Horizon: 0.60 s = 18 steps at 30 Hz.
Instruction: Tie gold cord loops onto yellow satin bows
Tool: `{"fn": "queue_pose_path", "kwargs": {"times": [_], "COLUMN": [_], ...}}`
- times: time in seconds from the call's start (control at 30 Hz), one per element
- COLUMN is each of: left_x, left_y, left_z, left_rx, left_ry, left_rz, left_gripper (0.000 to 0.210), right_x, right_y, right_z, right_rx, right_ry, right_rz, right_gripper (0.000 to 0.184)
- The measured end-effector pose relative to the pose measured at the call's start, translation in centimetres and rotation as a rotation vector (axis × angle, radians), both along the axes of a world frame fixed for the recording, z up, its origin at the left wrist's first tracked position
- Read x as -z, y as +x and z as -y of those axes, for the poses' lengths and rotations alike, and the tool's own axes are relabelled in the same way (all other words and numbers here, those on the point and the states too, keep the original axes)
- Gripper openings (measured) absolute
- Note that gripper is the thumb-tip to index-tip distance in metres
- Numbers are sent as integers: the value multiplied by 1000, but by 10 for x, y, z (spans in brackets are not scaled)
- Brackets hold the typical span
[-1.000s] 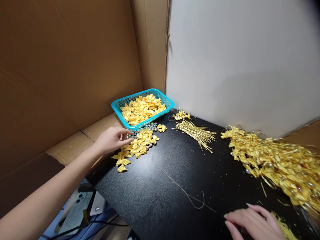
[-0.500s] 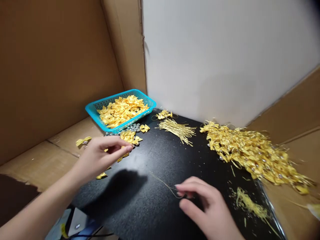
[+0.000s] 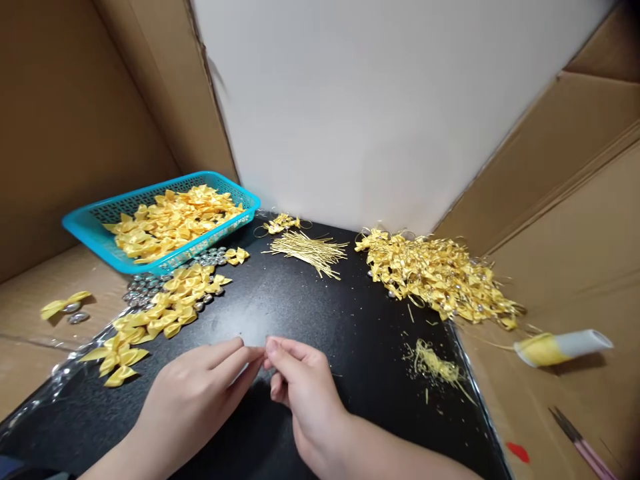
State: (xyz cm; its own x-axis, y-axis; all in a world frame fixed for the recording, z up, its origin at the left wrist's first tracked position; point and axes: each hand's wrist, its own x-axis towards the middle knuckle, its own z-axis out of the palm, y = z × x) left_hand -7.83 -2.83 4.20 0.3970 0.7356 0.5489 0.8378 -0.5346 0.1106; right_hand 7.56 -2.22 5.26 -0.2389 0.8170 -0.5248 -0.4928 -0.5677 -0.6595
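Note:
My left hand (image 3: 193, 383) and my right hand (image 3: 305, 383) meet above the black tabletop (image 3: 280, 300), fingertips touching. Both are closed in a pinch. A short bit of thin thread (image 3: 337, 375) shows beside my right hand; the rest is hidden by the fingers. What my left fingertips hold is too small to make out. Left of the hands lie loose yellow ribbon bows (image 3: 173, 303), with silvery beads (image 3: 143, 290) along them.
A blue basket (image 3: 165, 263) of bows stands at the back left. Gold cords (image 3: 310, 250) lie at the back middle. Finished-looking beaded bows (image 3: 435, 277) are heaped right, near thread scraps (image 3: 435, 367), a thread spool (image 3: 563, 348) and pink-handled scissors (image 3: 583, 443).
My left hand has come away from the bows and beads to meet my right hand. The right fingers have closed to a pinch. The view has turned right, showing the spool and scissors.

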Motion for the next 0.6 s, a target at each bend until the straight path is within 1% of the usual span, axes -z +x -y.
{"fn": "queue_pose_path", "kwargs": {"times": [0.07, 0.1, 0.13, 0.2, 0.27, 0.33, 0.37, 0.43, 0.47, 0.53, 0.57, 0.6], "left_x": [1, 1, 1, 0, 1, 3, 4, 6, 6, 8, 9, 10], "left_y": [1, 1, 2, 1, -2, -6, -8, -10, -8, -1, 5, 11], "left_z": [-1, -2, -2, -3, -4, -8, -10, -19, -24, -35, -41, -46], "left_rx": [0, 13, 41, 113, 156, 126, 101, 92, 141, 268, 328, 368], "left_ry": [13, -32, -113, -346, -558, -644, -652, -695, -782, -1032, -1143, -1245], "left_rz": [-17, 4, 41, 141, 232, 334, 406, 601, 699, 894, 966, 1028], "left_gripper": [37, 37, 35, 30, 27, 15, 15, 46, 52, 38, 34, 36], "right_x": [4, 6, 8, 12, 14, 14, 14, 11, 10, 7, 7, 7], "right_y": [0, 0, 0, 1, 3, 8, 10, 15, 18, 22, 25, 27], "right_z": [-5, -7, -10, -15, -20, -24, -26, -29, -31, -37, -40, -45], "right_rx": [30, 42, 52, 68, 67, 29, 4, -28, -32, -21, -22, -34], "right_ry": [-12, -7, 7, 58, 153, 303, 393, 565, 630, 697, 704, 700], "right_rz": [4, 5, 9, 34, 88, 174, 234, 380, 455, 566, 585, 580], "right_gripper": [45, 44, 43, 41, 37, 29, 24, 12, 7, 4, 4, 4]}}
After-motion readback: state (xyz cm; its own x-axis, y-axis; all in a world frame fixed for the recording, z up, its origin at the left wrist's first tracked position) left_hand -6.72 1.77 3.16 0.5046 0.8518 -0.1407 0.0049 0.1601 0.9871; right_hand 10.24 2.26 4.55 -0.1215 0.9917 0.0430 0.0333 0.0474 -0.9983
